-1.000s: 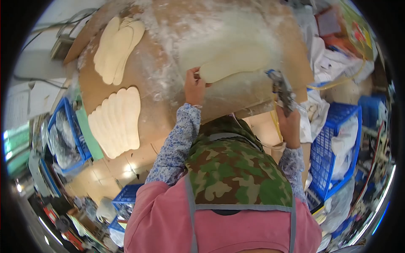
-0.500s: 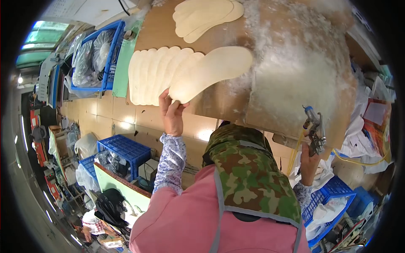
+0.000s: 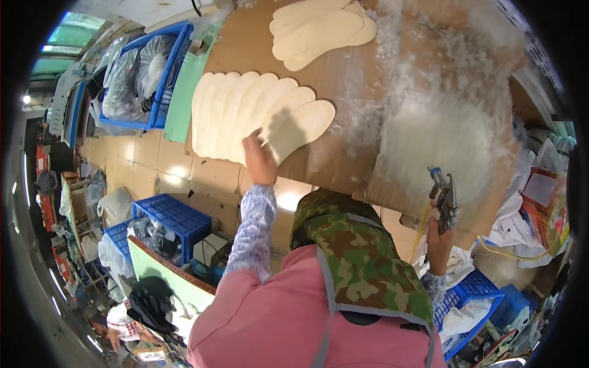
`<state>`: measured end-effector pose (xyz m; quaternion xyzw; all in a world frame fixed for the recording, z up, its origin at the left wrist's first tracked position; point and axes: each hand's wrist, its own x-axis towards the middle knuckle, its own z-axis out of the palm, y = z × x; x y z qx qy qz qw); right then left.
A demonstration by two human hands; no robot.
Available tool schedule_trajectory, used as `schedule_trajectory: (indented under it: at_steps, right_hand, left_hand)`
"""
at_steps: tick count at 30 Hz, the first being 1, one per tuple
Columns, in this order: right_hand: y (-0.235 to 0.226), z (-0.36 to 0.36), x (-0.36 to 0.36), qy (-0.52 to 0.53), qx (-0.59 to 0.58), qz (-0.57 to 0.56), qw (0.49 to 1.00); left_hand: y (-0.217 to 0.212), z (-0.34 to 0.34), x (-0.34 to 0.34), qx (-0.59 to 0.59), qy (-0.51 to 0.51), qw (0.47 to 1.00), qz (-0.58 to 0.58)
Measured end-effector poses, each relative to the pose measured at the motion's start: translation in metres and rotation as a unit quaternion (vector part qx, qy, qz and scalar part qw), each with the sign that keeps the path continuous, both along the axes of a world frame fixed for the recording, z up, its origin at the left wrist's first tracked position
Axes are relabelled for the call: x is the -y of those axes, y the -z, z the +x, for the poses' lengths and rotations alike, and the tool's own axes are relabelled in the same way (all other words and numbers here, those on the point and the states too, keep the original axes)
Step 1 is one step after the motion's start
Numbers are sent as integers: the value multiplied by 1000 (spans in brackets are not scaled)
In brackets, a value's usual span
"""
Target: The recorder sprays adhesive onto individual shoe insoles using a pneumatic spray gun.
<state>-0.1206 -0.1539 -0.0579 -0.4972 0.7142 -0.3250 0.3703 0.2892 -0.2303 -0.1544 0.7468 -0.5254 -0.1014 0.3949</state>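
A row of several overlapping cream insoles fans across the brown board. The rightmost insole lies flat with a hand's shadow across it. Over the near edge of the row, my left hand hovers with its fingers half bent and apart, holding none of the insoles. On the right, my right hand grips a metal spray gun with a blue top and a yellow hose. It points over a whitish, fuzz-covered patch of board. Part of that hand is hidden behind the gun.
Another pile of insoles lies at the far side of the brown board. A blue crate with plastic bags stands to the left. Blue crates are at lower left, and one crate sits at lower right near the yellow hose.
The rightmost insole, held by its near end in my left hand before, now lies in the row, let go. The spray gun has shifted slightly left and nearer in the picture.
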Motion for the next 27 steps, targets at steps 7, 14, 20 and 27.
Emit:
schedule_trajectory:
  at_steps: [7,14,20,27]
  right_hand:
    - [2,3,-20,71,-24,-29,997]
    - [-19,16,-42,177,-13,36,984]
    - [-12,-4,-48,155,-64,9,986]
    - [-1,-35,-64,212,-51,28,976]
  left_hand:
    - [14,-21,195,94,105,989,-41]
    - [80,21,316,190,-84,959,192]
    - [49,86,311,355,141,924,21]
    - [-156,-122,179,-365,397,835,110]
